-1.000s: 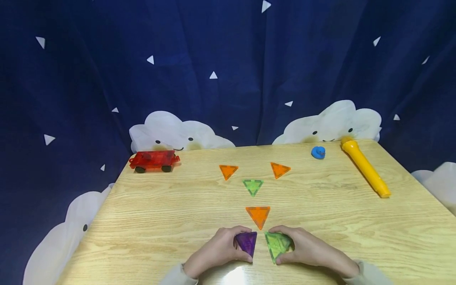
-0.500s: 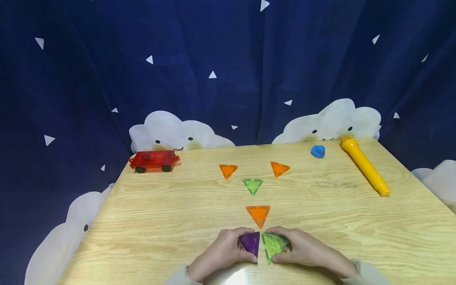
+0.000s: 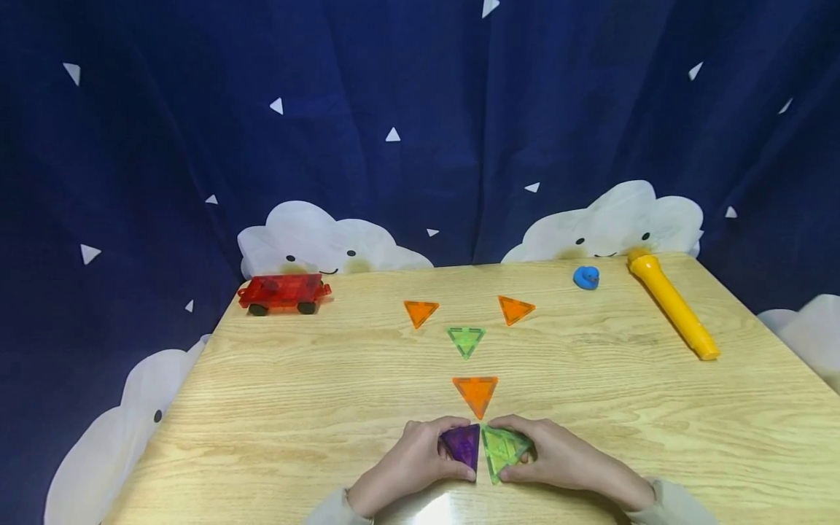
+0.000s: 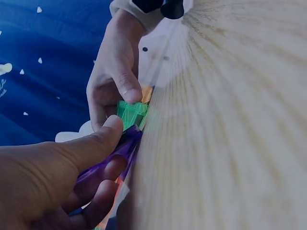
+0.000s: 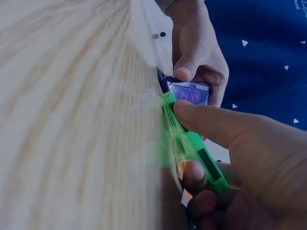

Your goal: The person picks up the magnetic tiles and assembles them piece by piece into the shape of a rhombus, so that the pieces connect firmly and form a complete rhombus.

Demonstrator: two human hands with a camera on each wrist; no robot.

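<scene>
At the near middle of the table in the head view, my left hand [image 3: 420, 458] pinches a purple translucent triangular magnetic tile [image 3: 463, 443] between thumb and fingers. Facing it, my right hand [image 3: 554, 456] grips a green translucent triangular magnetic tile [image 3: 500, 448] the same way. Their upright edges stand almost side by side, with a thin strip between them in the head view. Both wrist views show the purple tile [image 4: 127, 146] and the green tile [image 5: 199, 151] tilted, with their lower edges close to the tabletop. Just beyond the hands lies a flat orange triangular tile [image 3: 475, 395].
Farther back lie a small green triangle [image 3: 466, 341] and two orange triangles, one left [image 3: 420, 313] and one right [image 3: 515, 309]. A red wheeled car base [image 3: 284, 293] stands back left. A blue toy duck [image 3: 586, 278] and yellow stick-shaped toy [image 3: 676, 310] lie back right.
Over the last second the hands have come closer together, narrowing the space between the purple and green tiles. In the last half second they have hardly moved.
</scene>
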